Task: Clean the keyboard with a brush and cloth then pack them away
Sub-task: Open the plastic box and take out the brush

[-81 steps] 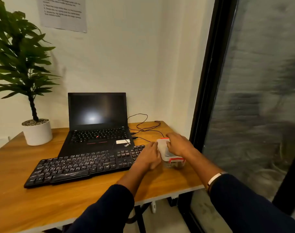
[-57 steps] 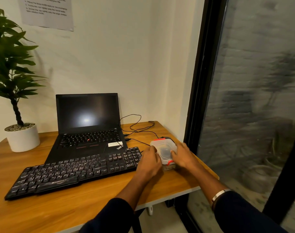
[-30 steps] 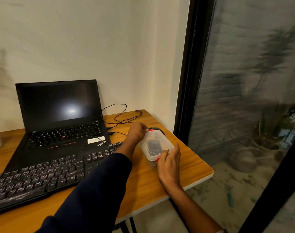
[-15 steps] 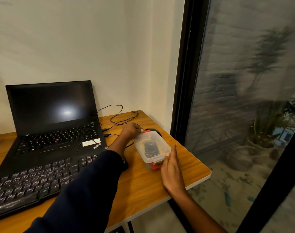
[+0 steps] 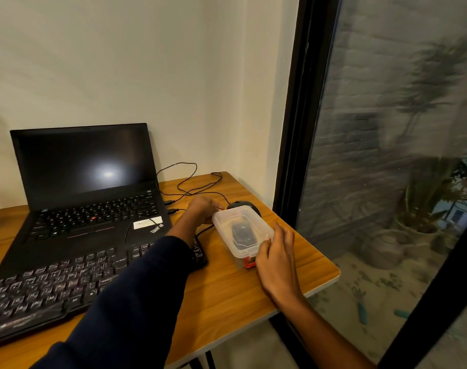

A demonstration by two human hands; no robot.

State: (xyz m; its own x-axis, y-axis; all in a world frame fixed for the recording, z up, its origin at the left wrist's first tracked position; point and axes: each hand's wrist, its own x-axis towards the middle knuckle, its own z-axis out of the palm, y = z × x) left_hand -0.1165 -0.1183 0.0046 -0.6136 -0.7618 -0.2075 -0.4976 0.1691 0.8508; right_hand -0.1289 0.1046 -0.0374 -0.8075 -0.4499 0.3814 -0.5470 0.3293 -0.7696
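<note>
Clear plastic box (image 5: pixel 242 231) with a red latch (image 5: pixel 249 262) sits on the wooden desk (image 5: pixel 227 294), held between both hands. At its far end the left hand (image 5: pixel 203 210) curls its fingers around the rim; at the near end the right hand (image 5: pixel 276 258) grips the lid's corner beside the latch, thumb on top. Something dark lies inside the box, too blurred to tell. Left of the grip lies the black keyboard (image 5: pixel 54 286), partly under the left sleeve, with an open laptop (image 5: pixel 86 187) beyond it. Just behind the box, a dark mouse (image 5: pixel 240 205) peeks out.
</note>
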